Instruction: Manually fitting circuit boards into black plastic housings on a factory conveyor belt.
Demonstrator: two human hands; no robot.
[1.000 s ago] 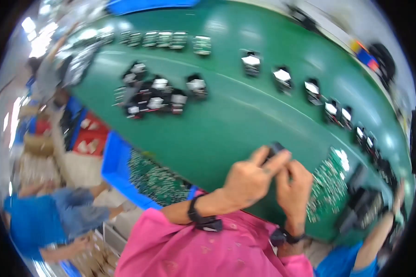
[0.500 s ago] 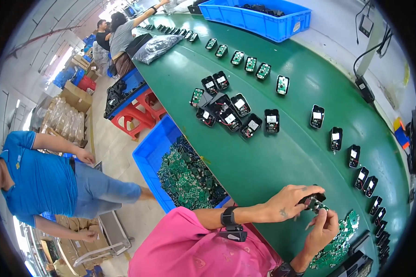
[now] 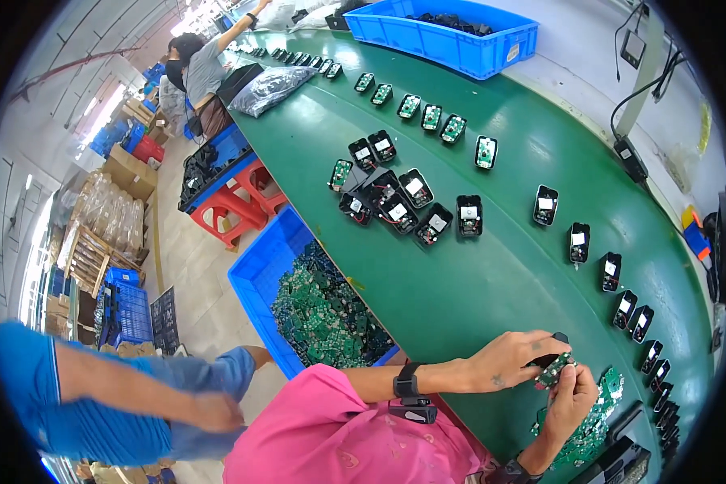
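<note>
My left hand is closed around a small black plastic case, mostly hidden by the fingers. Between thumb and fingers, my right hand pinches a green circuit board, held against the open side of the case. Just beyond and beneath my right hand lies a loose pile of green circuit boards on the green work table. Whether the board sits inside the case or only touches it, I cannot tell.
Black cases stand clustered mid-table and in a curved row on the right; farther ones hold green boards. A blue bin of boards is left of the table, a blue crate at the far end. A person in blue is at the left.
The circuit board has turned, showing more of its green face, and stays at the case. My hands have barely moved. The person in blue has come nearer, toward the lower left.
</note>
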